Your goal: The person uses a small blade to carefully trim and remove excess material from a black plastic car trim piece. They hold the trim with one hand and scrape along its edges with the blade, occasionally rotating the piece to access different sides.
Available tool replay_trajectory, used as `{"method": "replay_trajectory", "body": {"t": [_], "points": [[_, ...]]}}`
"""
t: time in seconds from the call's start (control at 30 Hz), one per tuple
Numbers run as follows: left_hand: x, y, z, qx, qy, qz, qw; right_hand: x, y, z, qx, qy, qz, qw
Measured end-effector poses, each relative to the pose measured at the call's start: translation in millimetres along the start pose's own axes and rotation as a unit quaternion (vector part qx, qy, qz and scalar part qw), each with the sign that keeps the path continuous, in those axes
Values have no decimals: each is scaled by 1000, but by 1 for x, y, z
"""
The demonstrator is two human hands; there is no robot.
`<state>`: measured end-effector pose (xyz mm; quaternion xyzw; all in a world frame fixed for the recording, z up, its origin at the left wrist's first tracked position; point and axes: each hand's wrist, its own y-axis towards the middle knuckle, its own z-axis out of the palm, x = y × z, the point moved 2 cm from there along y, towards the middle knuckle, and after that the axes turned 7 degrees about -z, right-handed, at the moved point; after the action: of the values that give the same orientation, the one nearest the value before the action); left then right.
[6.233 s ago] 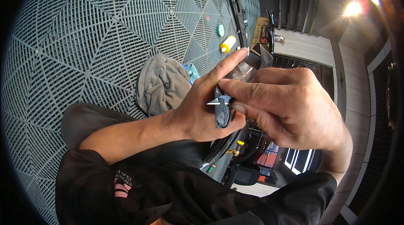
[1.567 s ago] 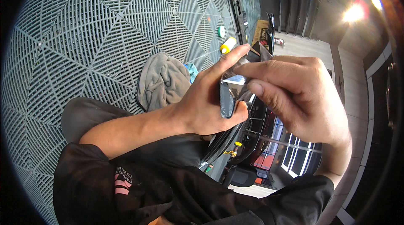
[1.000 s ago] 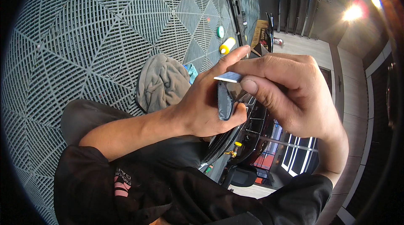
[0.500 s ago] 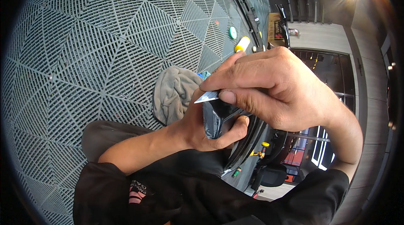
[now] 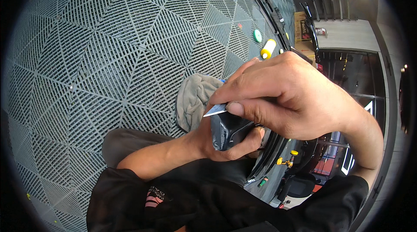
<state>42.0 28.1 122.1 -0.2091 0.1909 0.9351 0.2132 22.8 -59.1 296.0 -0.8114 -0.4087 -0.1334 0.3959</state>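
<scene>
My left hand (image 5: 206,143) is closed around a glossy black trim piece (image 5: 223,132), its end face turned toward me. A thin silver blade (image 5: 215,110) is pinched between the thumb and fingers of my right hand (image 5: 289,95). The blade's pointed tip lies along the upper edge of the black piece's end. Whether its edge cuts into the surface cannot be made out. Part of the black piece is hidden behind my right hand and left fingers.
A grey cloth (image 5: 193,102) lies bunched on the slatted floor (image 5: 108,71) beyond my left wrist. Farther off are a green disc (image 5: 257,36), a yellow-and-white bottle (image 5: 268,49) and long black strips (image 5: 260,4). A yellow tool (image 5: 286,160) sits to the right.
The whole scene has shifted a little rightward and down in the picture. Both hands keep their hold, and the blade stays at the black piece's upper edge.
</scene>
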Motion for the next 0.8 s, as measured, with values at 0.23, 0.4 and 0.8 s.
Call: {"method": "replay_trajectory", "body": {"t": [0.23,0.4,0.8], "points": [[3,1,-3,8,49,8,999,-2,-1,0,12,-10,5,1000],[3,3,-5,7,61,103,993,-3,-2,1,12,-7,1,1000],[-4,11,-3,-53,132,274,951,-4,-1,3,-25,8,-45,999]]}}
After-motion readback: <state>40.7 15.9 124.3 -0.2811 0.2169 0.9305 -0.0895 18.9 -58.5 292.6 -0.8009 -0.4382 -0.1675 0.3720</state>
